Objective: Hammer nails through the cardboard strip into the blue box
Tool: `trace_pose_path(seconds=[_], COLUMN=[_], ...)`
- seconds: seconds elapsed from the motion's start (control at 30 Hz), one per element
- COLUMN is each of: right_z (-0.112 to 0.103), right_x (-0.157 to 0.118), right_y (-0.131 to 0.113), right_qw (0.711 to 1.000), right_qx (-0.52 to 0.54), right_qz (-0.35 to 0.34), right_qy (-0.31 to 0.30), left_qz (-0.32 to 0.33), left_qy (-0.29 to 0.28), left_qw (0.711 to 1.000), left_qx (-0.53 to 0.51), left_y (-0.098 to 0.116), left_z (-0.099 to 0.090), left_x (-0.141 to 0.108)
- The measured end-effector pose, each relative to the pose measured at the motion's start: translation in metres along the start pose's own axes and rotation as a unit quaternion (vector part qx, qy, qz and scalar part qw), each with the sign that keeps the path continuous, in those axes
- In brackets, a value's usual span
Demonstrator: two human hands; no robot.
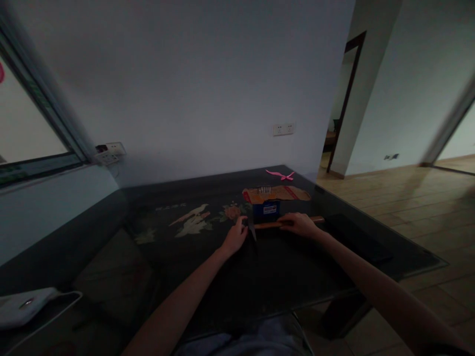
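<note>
A hammer-like tool with a wooden handle [269, 225] lies crosswise in front of me, low over the dark table. Its dark metal head [252, 229] is at the left end and tapers to a point toward me. My right hand [299, 225] is closed around the handle, whose end sticks out to the right. At the head, my left hand [236, 236] has its fingers curled against the metal. Just behind the tool stands a blue box [266, 209] with brown cardboard flaps [293, 193] spread open. Several thin metal prongs [264, 189] show at its top; their kind is unclear.
A pink ribbon [282, 176] lies at the table's far end. To the right is a flat black object [354, 237]. A white device with a cable [27, 304] sits at lower left. The table [208, 291] has a bird-and-flower picture and meets the wall behind.
</note>
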State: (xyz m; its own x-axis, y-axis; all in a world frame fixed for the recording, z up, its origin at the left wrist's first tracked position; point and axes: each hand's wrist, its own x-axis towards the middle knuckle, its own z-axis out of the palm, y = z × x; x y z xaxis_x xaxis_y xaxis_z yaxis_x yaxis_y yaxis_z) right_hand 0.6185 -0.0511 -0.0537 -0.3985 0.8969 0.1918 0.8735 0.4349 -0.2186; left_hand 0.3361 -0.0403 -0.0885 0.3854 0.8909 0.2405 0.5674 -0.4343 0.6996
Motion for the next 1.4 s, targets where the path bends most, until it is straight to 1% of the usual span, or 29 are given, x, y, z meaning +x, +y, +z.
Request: trace_pose_path(seconds=[0.13,0.3,0.5,0.67,1.0,1.23,1.4], right_z=[0.004,0.009,0.013,0.013,0.023,0.018,0.018], right_x=[0.004,0.007,0.012,0.015,0.02,0.02,0.021], right_y=[0.002,0.008,0.01,0.011,0.019,0.015,0.012], right_qw=[1.0,1.0,0.999,0.999,0.999,0.999,0.999], right_qx=[-0.003,-0.02,-0.014,-0.01,-0.001,0.003,-0.005], right_qz=[-0.015,-0.021,-0.038,-0.047,-0.03,-0.025,-0.03], right_qy=[-0.008,-0.009,-0.005,-0.006,-0.013,-0.022,-0.015], left_qz=[0.009,0.019,0.02,0.017,0.02,0.019,0.021], left_qy=[0.01,0.008,-0.001,0.003,0.001,-0.001,-0.004], left_qw=[1.0,0.998,0.998,0.997,0.995,0.994,0.992], left_qx=[0.023,0.051,0.066,0.07,0.099,0.111,0.124], left_y=[-0.001,-0.002,0.0,-0.002,0.0,0.001,0.002], left_z=[0.002,0.003,0.003,0.002,0.001,0.001,0.001], left_x=[-0.001,-0.001,-0.002,-0.001,-0.002,-0.002,-0.003])
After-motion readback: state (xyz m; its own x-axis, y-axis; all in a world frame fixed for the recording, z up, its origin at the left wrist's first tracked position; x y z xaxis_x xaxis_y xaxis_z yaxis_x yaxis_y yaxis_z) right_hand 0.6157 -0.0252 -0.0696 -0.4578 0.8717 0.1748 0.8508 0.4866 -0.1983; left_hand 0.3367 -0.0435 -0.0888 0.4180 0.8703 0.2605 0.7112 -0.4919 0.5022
